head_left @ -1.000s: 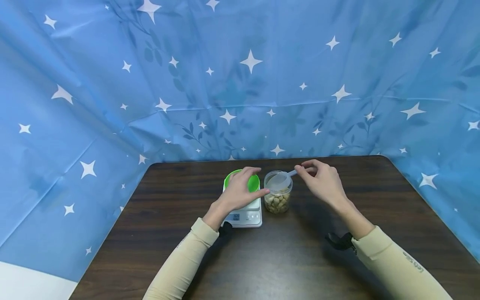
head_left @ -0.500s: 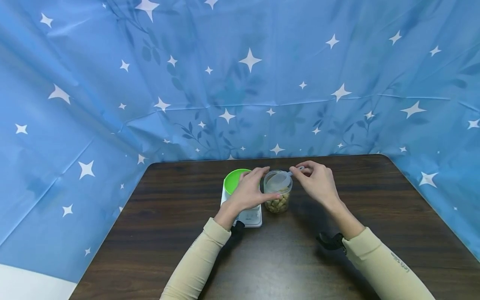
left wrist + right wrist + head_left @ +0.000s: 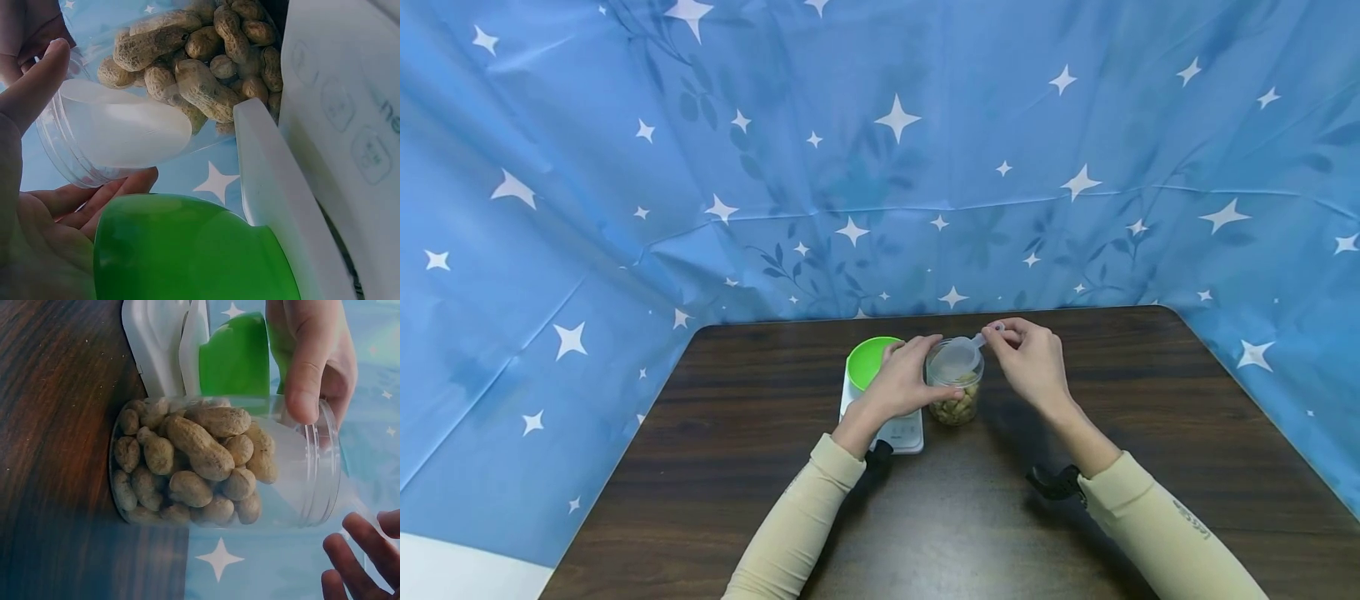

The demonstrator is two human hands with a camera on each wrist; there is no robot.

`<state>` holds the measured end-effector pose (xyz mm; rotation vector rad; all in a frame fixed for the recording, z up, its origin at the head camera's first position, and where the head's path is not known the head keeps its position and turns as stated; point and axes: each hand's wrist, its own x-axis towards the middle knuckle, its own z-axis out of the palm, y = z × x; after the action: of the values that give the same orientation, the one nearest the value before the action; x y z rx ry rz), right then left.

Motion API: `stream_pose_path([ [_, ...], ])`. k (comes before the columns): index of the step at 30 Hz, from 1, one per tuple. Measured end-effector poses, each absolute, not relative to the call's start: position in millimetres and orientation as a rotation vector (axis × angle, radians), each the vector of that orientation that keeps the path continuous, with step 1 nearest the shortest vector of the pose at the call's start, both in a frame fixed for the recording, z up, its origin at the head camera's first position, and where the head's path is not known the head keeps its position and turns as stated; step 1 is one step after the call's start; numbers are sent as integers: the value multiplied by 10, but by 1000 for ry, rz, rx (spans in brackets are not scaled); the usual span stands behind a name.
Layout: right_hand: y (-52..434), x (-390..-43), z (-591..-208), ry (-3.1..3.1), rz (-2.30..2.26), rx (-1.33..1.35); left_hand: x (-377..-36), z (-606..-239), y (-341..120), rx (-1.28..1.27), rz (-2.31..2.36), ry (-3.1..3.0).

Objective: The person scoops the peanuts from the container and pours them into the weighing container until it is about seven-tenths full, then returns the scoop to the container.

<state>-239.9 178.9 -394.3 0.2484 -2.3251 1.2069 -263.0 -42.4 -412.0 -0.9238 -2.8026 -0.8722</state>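
Observation:
A clear round jar [image 3: 964,407] of unshelled peanuts [image 3: 197,453] stands upright on the table. My left hand [image 3: 897,382] holds it near its rim, thumb on the near side and fingers around the far side. Between thumb and fingertips, my right hand [image 3: 1033,360] pinches the handle of a translucent white scoop [image 3: 134,134]. The scoop's bowl is inside the jar's mouth, above and against the peanuts. Right at the left hand's back is a green bowl [image 3: 865,360], partly hidden by that hand.
The green bowl sits on a white kitchen scale [image 3: 904,435], left of the jar; the left hand covers part of it. All stand near the back of a dark wooden table [image 3: 760,450]. A blue star-patterned curtain [image 3: 820,183] hangs behind.
My left hand has moved right, from over the bowl and scale onto the jar's rim. The right hand has shifted slightly left with the scoop, whose bowl stays in the jar's mouth.

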Motion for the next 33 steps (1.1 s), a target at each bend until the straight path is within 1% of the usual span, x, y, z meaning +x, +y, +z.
stream_pose_path([
  [9,1760,-2402,-3814,-2293,1183,392,-2659,-4097,-407,-927,-856,-2822],
  [21,1788,-2430,-3695,-2164,961,778,-2682,-4091,-421,-928,-851,-2837],
  [27,1783,-2455,-3707,-2121,744,973,-2688,-4086,-423,-944,-818,-2848],
  [33,1772,-2501,-3730,-2144,677,1099,-2697,-4094,-437,-950,-820,-2850],
])
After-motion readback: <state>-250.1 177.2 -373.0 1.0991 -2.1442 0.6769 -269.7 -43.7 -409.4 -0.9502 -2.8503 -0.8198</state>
